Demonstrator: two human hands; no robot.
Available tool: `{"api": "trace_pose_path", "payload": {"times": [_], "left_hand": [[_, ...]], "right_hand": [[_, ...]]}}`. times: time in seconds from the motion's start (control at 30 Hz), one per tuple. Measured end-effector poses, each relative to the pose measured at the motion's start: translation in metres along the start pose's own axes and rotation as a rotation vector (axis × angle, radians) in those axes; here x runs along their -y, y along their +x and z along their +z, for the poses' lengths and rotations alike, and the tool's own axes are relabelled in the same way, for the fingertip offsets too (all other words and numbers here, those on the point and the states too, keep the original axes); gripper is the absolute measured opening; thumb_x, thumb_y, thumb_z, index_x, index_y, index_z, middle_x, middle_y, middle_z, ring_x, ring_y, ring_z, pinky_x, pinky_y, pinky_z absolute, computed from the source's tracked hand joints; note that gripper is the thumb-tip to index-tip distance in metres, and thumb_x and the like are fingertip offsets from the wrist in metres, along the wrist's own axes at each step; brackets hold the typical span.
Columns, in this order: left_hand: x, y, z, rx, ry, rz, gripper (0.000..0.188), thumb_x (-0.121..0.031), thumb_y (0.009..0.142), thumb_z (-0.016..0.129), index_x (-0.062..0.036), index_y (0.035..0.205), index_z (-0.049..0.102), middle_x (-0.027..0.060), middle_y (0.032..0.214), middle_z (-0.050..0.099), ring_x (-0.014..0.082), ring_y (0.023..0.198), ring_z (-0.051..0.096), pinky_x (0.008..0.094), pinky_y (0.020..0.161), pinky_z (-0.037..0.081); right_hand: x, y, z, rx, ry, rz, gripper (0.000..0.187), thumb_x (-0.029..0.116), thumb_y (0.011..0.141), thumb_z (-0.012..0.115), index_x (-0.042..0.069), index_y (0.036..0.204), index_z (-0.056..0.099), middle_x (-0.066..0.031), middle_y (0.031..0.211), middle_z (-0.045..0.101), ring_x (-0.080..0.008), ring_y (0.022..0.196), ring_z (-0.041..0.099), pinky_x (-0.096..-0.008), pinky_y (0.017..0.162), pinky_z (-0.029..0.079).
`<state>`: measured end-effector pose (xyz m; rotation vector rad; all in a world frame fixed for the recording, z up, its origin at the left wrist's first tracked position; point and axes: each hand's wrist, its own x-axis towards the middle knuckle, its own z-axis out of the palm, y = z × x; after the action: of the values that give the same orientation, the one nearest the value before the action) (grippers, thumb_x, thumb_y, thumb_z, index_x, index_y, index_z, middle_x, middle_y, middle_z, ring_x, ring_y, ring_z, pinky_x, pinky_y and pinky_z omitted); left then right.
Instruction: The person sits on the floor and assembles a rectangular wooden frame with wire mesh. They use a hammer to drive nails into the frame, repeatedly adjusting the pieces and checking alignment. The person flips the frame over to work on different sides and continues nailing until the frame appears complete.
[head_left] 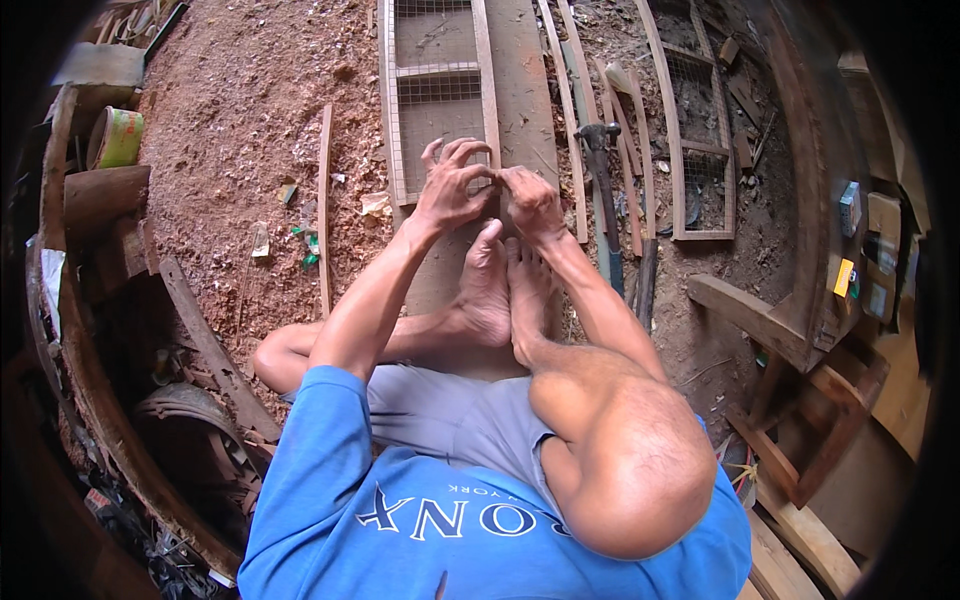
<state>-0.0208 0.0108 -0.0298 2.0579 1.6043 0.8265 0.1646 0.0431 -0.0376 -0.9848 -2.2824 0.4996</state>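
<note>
A long wooden frame with wire mesh (437, 71) lies on a board in front of me, its near end close to my bare feet. My left hand (452, 188) is over the frame's near right corner. Its fingers are curled, and the thumb and forefinger come together at the frame's side rail. Just to the right, my right hand (534, 205) is closed in a pinch, its fingertips meeting those of the left. Whatever sits between the fingertips is too small to make out.
A hammer (598, 160) lies to the right among thin wooden strips (568, 110). Beyond it is a second meshed frame (675, 130). A loose strip (325, 210) rests on the littered dirt at left. Heavy timber (755, 318) stands at right, a green tin (122, 138) far left.
</note>
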Motion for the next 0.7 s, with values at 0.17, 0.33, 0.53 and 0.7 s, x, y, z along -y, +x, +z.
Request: {"api": "trace_pose_path", "payload": {"times": [0.17, 0.33, 0.53, 0.7], "left_hand": [[-0.0008, -0.0008, 0.0023, -0.024, 0.053, 0.003, 0.019, -0.027, 0.075, 0.079, -0.0213, 0.093, 0.076, -0.0004, 0.127, 0.062, 0.0213, 0.131, 0.048, 0.0533, 0.114, 0.015], [-0.0008, -0.0014, 0.0051, -0.053, 0.075, 0.015, 0.018, -0.029, 0.074, 0.08, -0.0217, 0.09, 0.075, -0.0027, 0.124, 0.065, 0.0195, 0.129, 0.049, 0.0534, 0.112, 0.017], [-0.0008, -0.0005, 0.0079, -0.075, 0.096, 0.0, 0.019, -0.029, 0.073, 0.081, -0.0195, 0.087, 0.073, -0.0024, 0.12, 0.067, 0.019, 0.127, 0.05, 0.0541, 0.11, 0.019], [-0.002, -0.0009, 0.0079, -0.083, 0.09, -0.014, 0.021, -0.029, 0.071, 0.082, -0.0189, 0.087, 0.072, -0.002, 0.117, 0.067, 0.0191, 0.126, 0.05, 0.0539, 0.109, 0.018]], "right_hand": [[0.0001, -0.0021, -0.0005, -0.029, 0.005, 0.0, 0.019, 0.002, 0.085, 0.058, 0.007, 0.101, 0.067, -0.0109, 0.09, 0.069, -0.0292, 0.081, 0.069, -0.0391, 0.073, 0.057], [0.0007, -0.0046, -0.0014, -0.039, 0.031, 0.024, 0.019, 0.001, 0.084, 0.059, 0.006, 0.101, 0.068, -0.0103, 0.092, 0.069, -0.0291, 0.082, 0.069, -0.039, 0.073, 0.057], [0.0022, -0.0048, 0.0009, -0.044, 0.017, 0.016, 0.022, 0.0, 0.084, 0.058, 0.005, 0.103, 0.068, -0.0113, 0.093, 0.07, -0.0289, 0.083, 0.07, -0.0386, 0.074, 0.058], [0.0038, -0.0057, 0.0021, -0.063, 0.023, 0.027, 0.023, -0.002, 0.083, 0.058, 0.004, 0.103, 0.069, -0.0121, 0.094, 0.071, -0.0292, 0.083, 0.07, -0.0382, 0.074, 0.058]]}}
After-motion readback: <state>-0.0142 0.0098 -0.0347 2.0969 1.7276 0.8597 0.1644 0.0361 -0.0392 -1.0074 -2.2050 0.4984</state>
